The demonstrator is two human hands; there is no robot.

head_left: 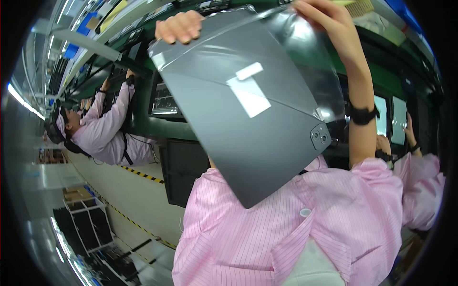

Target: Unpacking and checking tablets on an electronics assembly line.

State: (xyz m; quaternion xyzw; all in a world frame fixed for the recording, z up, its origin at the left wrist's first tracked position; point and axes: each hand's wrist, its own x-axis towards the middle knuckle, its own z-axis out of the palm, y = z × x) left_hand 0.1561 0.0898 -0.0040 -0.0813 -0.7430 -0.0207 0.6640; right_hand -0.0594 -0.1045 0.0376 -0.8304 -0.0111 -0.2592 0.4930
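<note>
Our pink striped sleeves (pixel 267 238) fill the foreground. Above them we hold up a grey tablet (pixel 248 138), back facing us, in a clear plastic film (pixel 305 52). Our left hand (pixel 179 26) grips its top corner; our right hand (pixel 329 16) pinches the film. Farther off, a co-worker (pixel 107 128) reaches toward screens (pixel 164 100).

Bright, sharp (edges fisheye-bent, dark)

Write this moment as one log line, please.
left hand: grips tablet top corner | right hand: pulls clear film | tablet: raised, back showing
</note>
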